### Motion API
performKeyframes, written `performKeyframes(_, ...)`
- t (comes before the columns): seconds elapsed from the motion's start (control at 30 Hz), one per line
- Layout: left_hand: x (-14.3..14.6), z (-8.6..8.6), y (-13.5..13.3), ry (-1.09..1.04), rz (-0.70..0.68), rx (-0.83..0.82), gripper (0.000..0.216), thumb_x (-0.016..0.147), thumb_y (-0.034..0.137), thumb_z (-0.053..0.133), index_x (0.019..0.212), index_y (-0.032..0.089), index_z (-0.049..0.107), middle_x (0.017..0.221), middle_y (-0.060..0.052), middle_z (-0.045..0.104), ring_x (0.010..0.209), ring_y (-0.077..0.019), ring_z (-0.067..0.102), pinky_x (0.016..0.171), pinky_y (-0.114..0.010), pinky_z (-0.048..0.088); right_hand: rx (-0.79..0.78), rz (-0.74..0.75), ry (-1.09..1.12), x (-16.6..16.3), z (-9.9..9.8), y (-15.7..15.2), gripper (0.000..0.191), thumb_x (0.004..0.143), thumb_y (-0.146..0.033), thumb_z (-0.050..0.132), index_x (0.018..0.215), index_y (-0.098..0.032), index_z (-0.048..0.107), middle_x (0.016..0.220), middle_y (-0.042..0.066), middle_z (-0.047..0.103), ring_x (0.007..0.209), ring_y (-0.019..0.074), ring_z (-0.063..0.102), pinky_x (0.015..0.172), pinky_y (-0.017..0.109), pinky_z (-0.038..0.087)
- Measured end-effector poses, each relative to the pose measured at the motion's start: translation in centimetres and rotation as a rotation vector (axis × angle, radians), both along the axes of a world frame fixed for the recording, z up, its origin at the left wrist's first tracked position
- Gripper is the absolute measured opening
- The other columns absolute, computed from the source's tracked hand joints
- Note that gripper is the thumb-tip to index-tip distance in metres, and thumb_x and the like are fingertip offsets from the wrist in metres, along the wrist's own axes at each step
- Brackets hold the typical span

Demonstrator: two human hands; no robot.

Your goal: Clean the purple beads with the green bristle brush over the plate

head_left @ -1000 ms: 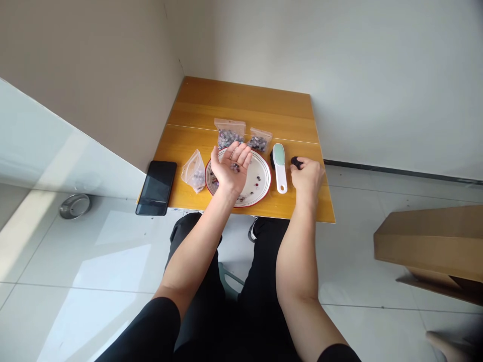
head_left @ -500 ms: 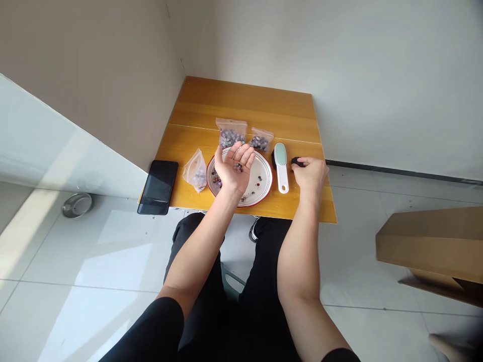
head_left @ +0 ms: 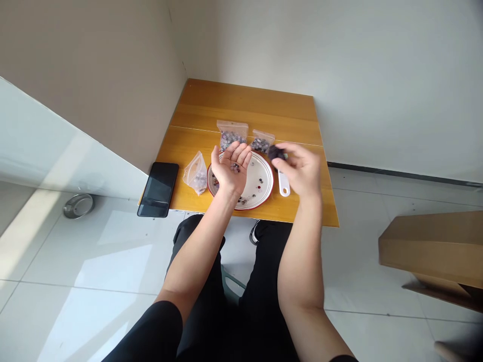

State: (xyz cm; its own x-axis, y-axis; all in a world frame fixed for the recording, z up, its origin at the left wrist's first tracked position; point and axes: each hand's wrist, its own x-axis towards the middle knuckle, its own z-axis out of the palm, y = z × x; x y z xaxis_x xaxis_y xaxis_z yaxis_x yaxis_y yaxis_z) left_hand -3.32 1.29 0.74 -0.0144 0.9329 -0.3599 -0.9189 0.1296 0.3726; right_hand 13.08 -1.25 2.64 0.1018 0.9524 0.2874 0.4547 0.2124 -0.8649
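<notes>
My left hand [head_left: 232, 168] is palm up over the plate, fingers loosely extended, with a small cluster of beads [head_left: 235, 168] resting in its cupped palm. Between the thumb and fingers of my right hand [head_left: 300, 166] is a dark fuzzy bundle [head_left: 276, 153], held above the table; its exact kind is unclear. Below the left hand lies a white plate [head_left: 266, 173] with a red rim and dark lines, scattered with loose beads. A white-handled brush-like tool [head_left: 284, 185] lies right of the plate, partly covered by my right hand.
Behind the plate lie a larger zip bag of beads [head_left: 232, 134] and a smaller one [head_left: 261, 142]. Left of it are an open clear bag [head_left: 196, 173] and a black phone [head_left: 158, 190] at the wooden table's [head_left: 249, 103] edge. A cardboard box [head_left: 433, 241] and metal bowl [head_left: 78, 206] are on the floor.
My right hand has lifted the dark fuzzy bundle off the table and brought it left, over the brush-like tool toward the plate. My left hand has barely moved.
</notes>
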Motion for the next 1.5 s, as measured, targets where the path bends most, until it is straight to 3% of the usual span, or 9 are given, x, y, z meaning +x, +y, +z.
performKeyframes(0.1, 0.0, 0.1, 0.0, 0.017, -0.007, 0.017, 0.049, 0.093, 0.057, 0.046, 0.093, 0.015, 0.071, 0.096, -0.011, 0.076, 0.127, -0.0278, 0.065, 0.111, -0.036, 0.05, -0.011, 0.211, -0.06, -3.0, -0.2, 0.2, 0.032, 0.082, -0.027, 0.068, 0.113, -0.025, 0.076, 0.099, 0.002, 0.074, 0.053, 0.0101, 0.05, 0.054, 0.031, 0.046)
performKeyframes(0.27, 0.0, 0.3, 0.0, 0.027, -0.011, 0.029, 0.05, 0.094, 0.057, 0.043, 0.092, 0.015, 0.07, 0.096, -0.012, 0.075, 0.13, -0.0289, 0.063, 0.113, -0.039, 0.048, 0.068, 0.361, -0.193, -5.4, -0.3, 0.7, 0.032, 0.082, -0.016, 0.065, 0.109, -0.024, 0.079, 0.104, 0.003, 0.075, 0.066, 0.012, 0.054, 0.064, 0.03, 0.048)
performKeyframes(0.4, -0.2, 0.5, -0.1, 0.034, -0.015, 0.053, 0.051, 0.094, 0.057, 0.043, 0.091, 0.014, 0.071, 0.093, -0.011, 0.075, 0.131, -0.0297, 0.063, 0.114, -0.039, 0.047, 0.034, 0.436, -0.154, -5.6, 0.2, 0.5, 0.032, 0.082, -0.015, 0.066, 0.109, -0.026, 0.079, 0.093, 0.0, 0.073, 0.067, 0.0124, 0.053, 0.061, 0.028, 0.047)
performKeyframes(0.6, -0.4, 0.6, -0.2, -0.003, -0.036, 0.089, 0.053, 0.095, 0.057, 0.04, 0.091, 0.013, 0.071, 0.099, -0.012, 0.075, 0.136, -0.0301, 0.059, 0.114, -0.04, 0.047, 0.123, 0.283, -0.208, -5.9, 0.3, 0.6, 0.033, 0.083, -0.014, 0.065, 0.111, -0.023, 0.08, 0.107, 0.003, 0.076, 0.082, 0.0159, 0.063, 0.076, 0.032, 0.053)
performKeyframes(0.77, -0.8, 0.6, -0.1, 0.015, 0.005, 0.06, 0.055, 0.094, 0.059, 0.041, 0.096, 0.013, 0.071, 0.114, -0.016, 0.074, 0.14, -0.0319, 0.054, 0.117, -0.04, 0.045, 0.078, 0.364, -0.211, -6.4, 0.3, 0.3, 0.035, 0.081, -0.011, 0.063, 0.107, -0.027, 0.08, 0.1, 0.001, 0.077, 0.086, 0.0176, 0.066, 0.078, 0.033, 0.055)
performKeyframes(0.93, -0.1, 0.7, -0.4, 0.023, 0.005, 0.073, 0.054, 0.095, 0.054, 0.04, 0.096, 0.01, 0.071, 0.118, -0.018, 0.073, 0.142, -0.0321, 0.053, 0.119, -0.04, 0.042, 0.175, 0.324, -0.202, -7.0, 0.0, 0.4, 0.033, 0.085, -0.014, 0.063, 0.112, -0.023, 0.079, 0.105, 0.004, 0.076, 0.097, 0.019, 0.068, 0.09, 0.035, 0.056)
performKeyframes(1.17, -0.8, 0.4, -0.1, 0.042, 0.025, 0.09, 0.055, 0.094, 0.059, 0.039, 0.095, 0.014, 0.071, 0.117, -0.014, 0.075, 0.14, -0.0296, 0.055, 0.116, -0.038, 0.046, 0.106, 0.315, -0.227, -6.1, -0.1, 0.5, 0.032, 0.085, -0.015, 0.065, 0.111, -0.025, 0.079, 0.105, 0.003, 0.076, 0.086, 0.0176, 0.067, 0.079, 0.034, 0.057)
performKeyframes(1.3, -0.2, 0.2, -0.3, 0.039, -0.015, 0.087, 0.056, 0.095, 0.058, 0.037, 0.095, 0.013, 0.071, 0.12, -0.014, 0.073, 0.141, -0.0299, 0.053, 0.118, -0.039, 0.044, 0.131, 0.373, -0.207, -6.5, 0.0, 0.4, 0.033, 0.084, -0.014, 0.064, 0.111, -0.027, 0.079, 0.103, 0.001, 0.076, 0.092, 0.0184, 0.068, 0.085, 0.035, 0.057)
performKeyframes(1.5, 0.2, 0.3, -0.4, -0.027, -0.029, 0.125, 0.054, 0.094, 0.056, 0.038, 0.093, 0.013, 0.07, 0.122, -0.016, 0.072, 0.143, -0.0305, 0.051, 0.119, -0.041, 0.042, 0.153, 0.224, -0.23, -7.0, -0.3, 0.6, 0.033, 0.088, -0.017, 0.063, 0.116, -0.025, 0.077, 0.112, 0.005, 0.075, 0.097, 0.0204, 0.069, 0.09, 0.038, 0.057)
